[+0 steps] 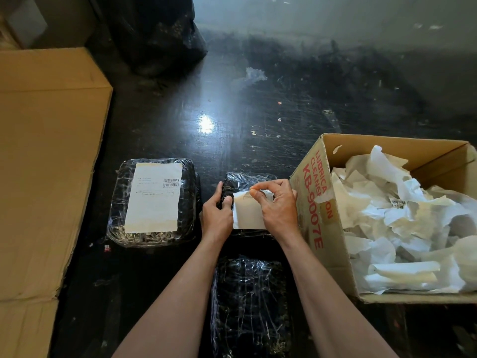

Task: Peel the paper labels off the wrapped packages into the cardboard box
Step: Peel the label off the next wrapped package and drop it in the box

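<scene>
Three wrapped packages on the dark floor. Nearest, between my forearms, a black package in clear wrap [249, 303], no label showing on top. Past it, the middle package [241, 180], mostly under my hands. My left hand [216, 211] grips its left edge, fingers curled over the side, thumb on top. My right hand [277, 206] pinches the top edge of the white paper label [249, 215] between thumb and forefinger; the label's upper part is lifted and folded back, lower part lies on the wrap. To the left, just beside, a third package [154, 202] with its full label [154, 196] flat on top, barcode at the upper right. Right of my hand, touching or nearly touching it, the open cardboard box [317, 202] with red print on its side, filled with crumpled white peeled labels [402, 223]. Far left, a large flat cardboard sheet [44, 164]. Farther back, a black plastic bag [157, 34] on the floor.
</scene>
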Motion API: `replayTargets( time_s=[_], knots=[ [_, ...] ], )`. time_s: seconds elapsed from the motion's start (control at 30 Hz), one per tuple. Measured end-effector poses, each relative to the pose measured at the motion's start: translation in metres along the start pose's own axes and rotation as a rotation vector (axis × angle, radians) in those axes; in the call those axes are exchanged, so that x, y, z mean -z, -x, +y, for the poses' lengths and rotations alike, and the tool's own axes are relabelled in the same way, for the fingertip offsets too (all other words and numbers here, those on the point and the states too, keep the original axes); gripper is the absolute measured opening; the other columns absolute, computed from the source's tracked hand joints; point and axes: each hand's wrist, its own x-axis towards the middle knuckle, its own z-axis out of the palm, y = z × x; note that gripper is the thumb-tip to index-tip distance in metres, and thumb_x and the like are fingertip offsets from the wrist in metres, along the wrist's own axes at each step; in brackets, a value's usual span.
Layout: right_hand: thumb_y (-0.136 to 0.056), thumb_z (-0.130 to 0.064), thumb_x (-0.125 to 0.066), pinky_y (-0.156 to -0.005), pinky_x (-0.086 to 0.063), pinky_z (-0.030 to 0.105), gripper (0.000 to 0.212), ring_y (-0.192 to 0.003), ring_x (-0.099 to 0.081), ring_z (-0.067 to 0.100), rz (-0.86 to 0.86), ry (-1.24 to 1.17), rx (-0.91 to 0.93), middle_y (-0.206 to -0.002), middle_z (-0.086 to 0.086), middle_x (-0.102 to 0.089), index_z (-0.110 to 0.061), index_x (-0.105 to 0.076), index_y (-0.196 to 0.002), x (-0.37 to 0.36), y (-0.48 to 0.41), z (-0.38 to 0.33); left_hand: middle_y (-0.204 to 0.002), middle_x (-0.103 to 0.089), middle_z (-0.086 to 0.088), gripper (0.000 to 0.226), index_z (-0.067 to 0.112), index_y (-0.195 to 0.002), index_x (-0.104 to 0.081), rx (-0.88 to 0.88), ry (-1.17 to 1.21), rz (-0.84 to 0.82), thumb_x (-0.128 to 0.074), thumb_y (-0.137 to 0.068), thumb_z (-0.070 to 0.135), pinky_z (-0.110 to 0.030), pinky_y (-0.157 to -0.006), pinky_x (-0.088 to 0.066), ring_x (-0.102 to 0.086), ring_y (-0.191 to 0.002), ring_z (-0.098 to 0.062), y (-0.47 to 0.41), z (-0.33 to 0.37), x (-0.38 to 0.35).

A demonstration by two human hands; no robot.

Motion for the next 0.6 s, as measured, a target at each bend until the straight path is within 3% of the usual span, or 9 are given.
replayTargets(
  time_s=[0.13, 0.3, 0.33, 0.43, 0.53, 0.6],
  knots=[
    [-0.087, -0.026, -0.076, -0.099, -0.036, 0.03, 0.016, -0.109, -0.04, 0.015, -0.027, 0.078, 0.021, -0.101, -0.004, -0.053, -0.039, -0.074, -0.097, 0.002, -0.008, 0.001, -0.139, -0.064, 0.003, 0.05, 0.046, -0.146, -0.048, -0.004, -0.026, -0.007, -0.058, -0.098, 0.034, -0.039, -0.108, -0.046, -0.061, -0.124, -0.016, 0.0, -0.002, 0.0],
    [-0.084, -0.026, -0.08, -0.099, -0.037, 0.033, 0.014, -0.109, -0.038, 0.014, 0.027, 0.086, 0.033, -0.096, -0.007, -0.052, -0.038, -0.073, -0.086, -0.001, -0.013, 0.003, -0.14, -0.063, 0.007, 0.052, 0.056, -0.144, -0.04, -0.038, -0.037, -0.038, -0.054, -0.096, 0.046, -0.047, -0.097, -0.055, -0.068, -0.113, -0.017, 0.007, -0.009, -0.001],
    [-0.084, -0.027, -0.08, -0.099, -0.036, 0.032, 0.015, -0.109, -0.037, 0.013, 0.033, 0.079, 0.034, -0.097, -0.008, -0.052, -0.039, -0.072, -0.084, -0.002, -0.013, 0.003, -0.141, -0.062, 0.007, 0.052, 0.054, -0.146, -0.039, -0.049, -0.043, -0.043, -0.054, -0.097, 0.046, -0.043, -0.097, -0.055, -0.068, -0.11, -0.012, 0.007, -0.01, 0.0],
    [-0.084, -0.026, -0.08, -0.099, -0.036, 0.033, 0.019, -0.111, -0.035, 0.011, 0.042, 0.088, 0.049, -0.1, -0.013, -0.052, -0.041, -0.069, -0.08, -0.003, -0.014, 0.002, -0.143, -0.057, 0.008, 0.052, 0.037, -0.152, -0.043, -0.078, -0.011, -0.052, -0.057, -0.102, 0.031, -0.015, -0.089, -0.051, -0.062, -0.1, 0.012, 0.006, -0.008, 0.002],
    [-0.083, -0.025, -0.08, -0.1, -0.036, 0.034, 0.022, -0.114, -0.036, 0.012, 0.034, 0.079, 0.066, -0.099, -0.019, -0.054, -0.041, -0.067, -0.077, -0.002, -0.014, 0.003, -0.147, -0.054, 0.008, 0.052, 0.031, -0.153, -0.044, -0.09, 0.001, -0.051, -0.058, -0.102, 0.027, -0.016, -0.097, -0.047, -0.057, -0.117, 0.008, 0.005, -0.007, 0.002],
    [-0.083, -0.025, -0.081, -0.1, -0.036, 0.033, 0.02, -0.114, -0.036, 0.01, 0.027, 0.083, 0.08, -0.099, -0.02, -0.055, -0.04, -0.068, -0.077, -0.001, -0.014, 0.003, -0.141, -0.052, 0.015, 0.052, 0.029, -0.152, -0.045, -0.098, 0.005, -0.053, -0.057, -0.103, 0.026, -0.003, -0.084, -0.045, -0.056, -0.098, 0.026, 0.005, -0.007, 0.001]
  ],
)
